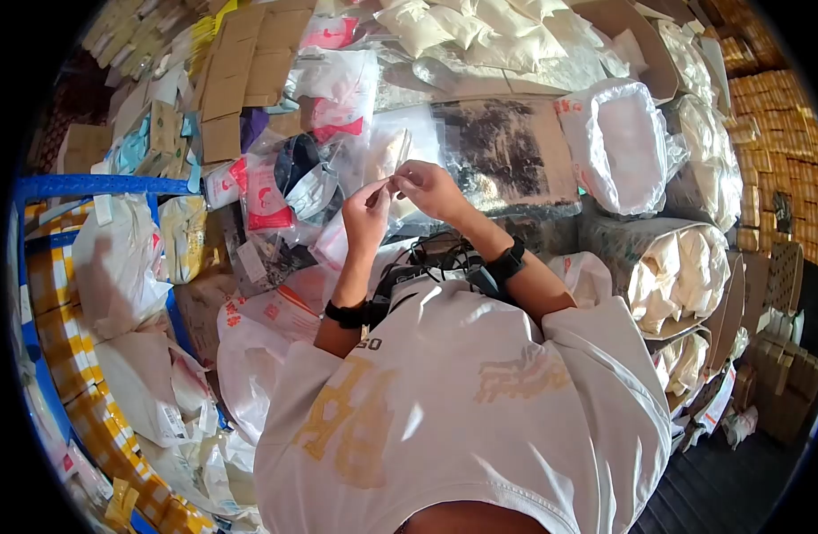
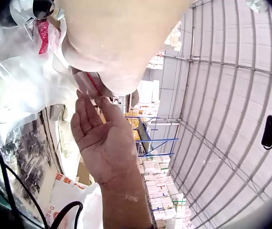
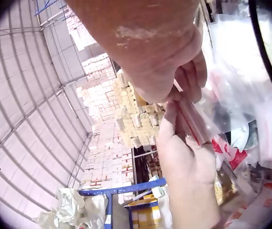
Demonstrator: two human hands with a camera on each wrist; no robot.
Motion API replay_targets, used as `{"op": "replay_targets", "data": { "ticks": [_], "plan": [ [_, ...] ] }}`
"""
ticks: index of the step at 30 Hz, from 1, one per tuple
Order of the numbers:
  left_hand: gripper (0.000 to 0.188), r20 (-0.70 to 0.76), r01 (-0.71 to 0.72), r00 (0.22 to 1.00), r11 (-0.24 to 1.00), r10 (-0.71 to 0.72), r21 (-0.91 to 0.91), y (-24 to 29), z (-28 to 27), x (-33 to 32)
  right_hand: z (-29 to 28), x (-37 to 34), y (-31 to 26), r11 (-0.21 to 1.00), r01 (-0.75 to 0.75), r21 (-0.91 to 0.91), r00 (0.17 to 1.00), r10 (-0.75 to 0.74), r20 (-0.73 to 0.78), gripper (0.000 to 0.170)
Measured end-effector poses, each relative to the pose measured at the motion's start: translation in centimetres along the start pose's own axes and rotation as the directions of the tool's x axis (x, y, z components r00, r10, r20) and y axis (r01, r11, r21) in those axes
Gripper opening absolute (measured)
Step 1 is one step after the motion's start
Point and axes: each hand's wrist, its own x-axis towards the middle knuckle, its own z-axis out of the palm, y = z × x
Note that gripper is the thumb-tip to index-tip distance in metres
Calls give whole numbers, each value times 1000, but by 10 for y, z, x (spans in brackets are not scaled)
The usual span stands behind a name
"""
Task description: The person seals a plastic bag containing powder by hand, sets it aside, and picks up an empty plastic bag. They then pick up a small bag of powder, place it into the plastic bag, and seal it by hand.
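A clear plastic bag with a red line along its edge is pinched between both hands. My left hand grips one part of that edge, thumb against fingers. Right beside it, nearly touching, my right hand pinches the same edge. In the head view the bag's body extends past the fingertips, with something pale inside or behind it; which of the two, I cannot tell.
A dusty dark board lies ahead, with a white-lined container to its right. Pink-and-white packets lie left of the hands. Pale filled bags are at the back, and a blue rail stands at the left. Black cables hang near the wrists.
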Motion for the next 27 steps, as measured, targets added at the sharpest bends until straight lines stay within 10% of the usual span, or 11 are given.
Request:
{"op": "replay_targets", "data": {
  "ticks": [13, 27],
  "plan": [
    [21, 122, 270, 963, 882, -242, -387, -18, 2, 3, -3, -5, -8, 997, -71, 14, 997, 71, -39, 23],
    [27, 233, 196, 964, 932, -126, -305, -10, 5, -3, -8, -14, -14, 994, -94, -57, 993, 90, -76, 21]
  ]
}}
